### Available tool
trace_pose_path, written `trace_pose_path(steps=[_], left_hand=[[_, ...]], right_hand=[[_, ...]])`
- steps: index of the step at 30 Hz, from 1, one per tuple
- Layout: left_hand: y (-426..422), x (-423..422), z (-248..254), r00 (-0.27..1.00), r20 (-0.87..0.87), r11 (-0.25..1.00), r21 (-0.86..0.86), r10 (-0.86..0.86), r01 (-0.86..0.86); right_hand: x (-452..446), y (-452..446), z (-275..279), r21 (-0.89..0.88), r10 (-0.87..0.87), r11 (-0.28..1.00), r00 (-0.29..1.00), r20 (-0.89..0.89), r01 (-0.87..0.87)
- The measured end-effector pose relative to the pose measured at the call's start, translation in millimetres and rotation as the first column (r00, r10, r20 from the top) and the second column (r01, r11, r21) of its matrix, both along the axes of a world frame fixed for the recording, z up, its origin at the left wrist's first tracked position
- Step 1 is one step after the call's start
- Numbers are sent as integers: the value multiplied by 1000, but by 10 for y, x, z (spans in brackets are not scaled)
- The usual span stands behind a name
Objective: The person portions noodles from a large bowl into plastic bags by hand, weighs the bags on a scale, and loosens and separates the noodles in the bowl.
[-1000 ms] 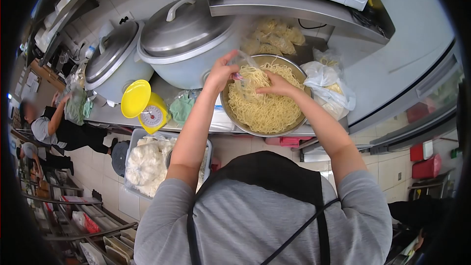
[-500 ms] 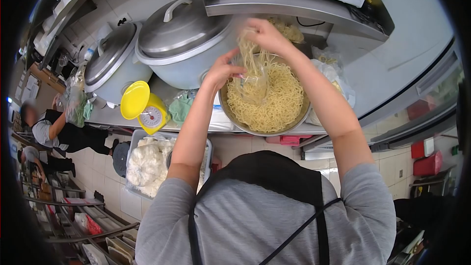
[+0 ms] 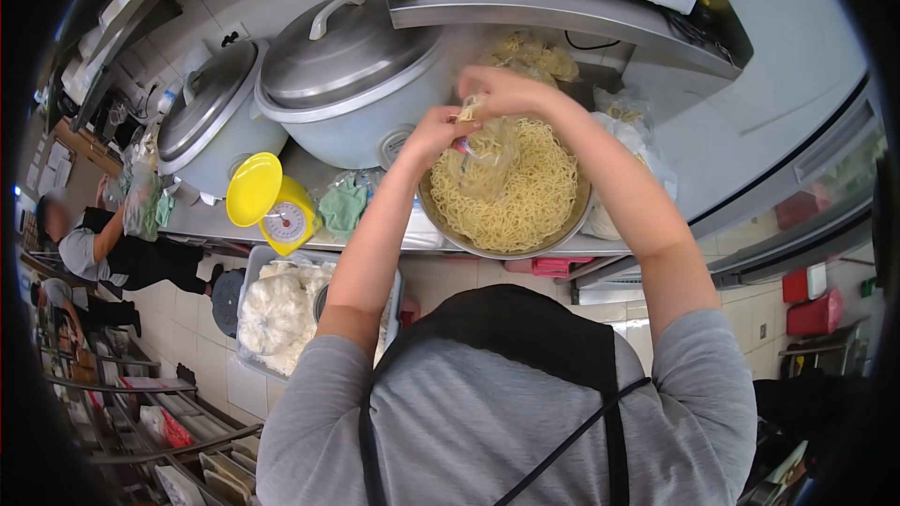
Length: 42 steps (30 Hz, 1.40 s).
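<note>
A clear plastic bag with some noodles in it hangs over the left part of a large metal bowl. Yellow noodles fill that bowl. My left hand grips the bag near its mouth, thumb and fingers closed on the plastic. At the bag's opening, my right hand is curled downward around a bunch of noodles; its fingertips are partly hidden.
Two large lidded pots stand left. Nearby are a yellow scale and a green cloth. Filled bags lie behind the bowl under a microwave shelf. A tub sits below; a person stands far left.
My right hand has come down to the bag's mouth, and the long strands hanging from it have gone down into the bag. My left hand has shifted slightly right with the bag.
</note>
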<state>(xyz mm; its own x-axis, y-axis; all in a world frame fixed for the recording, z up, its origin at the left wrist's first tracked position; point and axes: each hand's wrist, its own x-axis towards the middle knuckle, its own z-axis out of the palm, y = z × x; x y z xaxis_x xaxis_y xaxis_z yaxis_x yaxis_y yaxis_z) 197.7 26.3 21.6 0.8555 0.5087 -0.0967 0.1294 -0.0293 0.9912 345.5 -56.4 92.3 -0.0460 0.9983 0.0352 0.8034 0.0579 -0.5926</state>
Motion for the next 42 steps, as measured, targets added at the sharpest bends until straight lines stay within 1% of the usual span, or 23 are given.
trace_pose_path(steps=[1, 2, 3, 4, 5, 6, 8, 10, 13, 14, 16, 17, 19, 20, 22, 23, 25, 26, 28, 31, 36, 38, 42], left_hand=[[14, -3, -38, 1000, -3, 1000, 19, 6, -6], [42, -25, -66, 1000, -3, 1000, 19, 7, -6], [79, -64, -86, 999, -48, 990, 142, 18, -11], [107, -97, -101, 995, -92, 965, 264, 35, -10], [100, -130, -94, 995, -94, 965, 264, 36, -10], [83, -171, -90, 993, -104, 938, 347, 54, -14], [7, -217, -66, 991, -117, 902, 431, 72, -15], [-101, -222, -37, 994, 79, 836, 538, 79, -110], [-114, -228, -5, 994, 88, 770, 629, 63, -104], [-61, -243, -64, 994, 87, 770, 629, 65, -105], [115, -313, -257, 990, 10, 600, 795, 139, -92], [132, -352, -273, 990, 10, 597, 797, 143, -94], [135, -429, -327, 979, 17, 805, 567, 205, -178], [119, -439, -261, 979, 13, 806, 565, 203, -175], [67, -438, 5, 989, -78, 930, 356, 127, -92], [46, -437, 55, 989, -77, 930, 356, 128, -92], [-1, -409, 128, 998, 34, 993, 106, 44, -48], [-39, -382, 167, 998, 35, 993, 107, 42, -46], [-115, -334, 224, 997, 20, 982, 169, 80, -82], [-76, -301, 276, 998, 57, 981, 192, 18, -29], [-63, -317, 252, 998, 66, 952, 304, 7, -27], [-62, -317, 219, 999, 52, 946, 325, -7, -11], [-62, -322, 225, 1000, -24, 926, 378, -6, 15]], right_hand=[[38, -79, 71, -83, 2, 997, 1000, -27, -4], [97, -130, 130, -175, 61, 984, 993, 104, -42], [190, -172, 113, -175, 61, 984, 993, 103, -42], [295, -216, 80, -204, 16, 979, 1000, -7, -17], [364, -260, 70, -236, -32, 972, 993, -116, 4], [425, -286, 61, -236, -31, 972, 992, -119, 2], [487, -335, 74, -121, -35, 993, 925, -379, -12], [504, -394, 140, -78, -46, 997, 916, -399, 16], [527, -491, 242, -17, -82, 996, 896, -436, 82], [579, -520, 239, 83, -109, 981, 855, -507, 174], [814, -582, 256, 186, -78, 945, 737, -671, 269], [883, -619, 282, 182, -96, 941, 741, -665, 285], [912, -639, 205, 74, -184, 962, 823, -538, 263], [788, -668, 205, 22, -183, 975, 861, -475, 220], [585, -641, 152, -118, -165, 984, 927, -336, 132], [542, -602, 41, -118, -165, 984, 928, -335, 132], [447, -535, -178, -148, -10, 989, 999, 53, 17], [371, -522, -223, -147, -11, 989, 999, 53, 19], [180, -512, -284, 160, 84, 981, 987, 137, -106], [-142, -545, -323, 95, 27, 995, 988, 150, -41], [118, -374, -453, 63, -34, 998, 984, 174, 24], [231, -299, -239, 226, -139, 966, 989, 51, 124], [173, -393, 561, 470, -127, 863, 980, -156, 186]])
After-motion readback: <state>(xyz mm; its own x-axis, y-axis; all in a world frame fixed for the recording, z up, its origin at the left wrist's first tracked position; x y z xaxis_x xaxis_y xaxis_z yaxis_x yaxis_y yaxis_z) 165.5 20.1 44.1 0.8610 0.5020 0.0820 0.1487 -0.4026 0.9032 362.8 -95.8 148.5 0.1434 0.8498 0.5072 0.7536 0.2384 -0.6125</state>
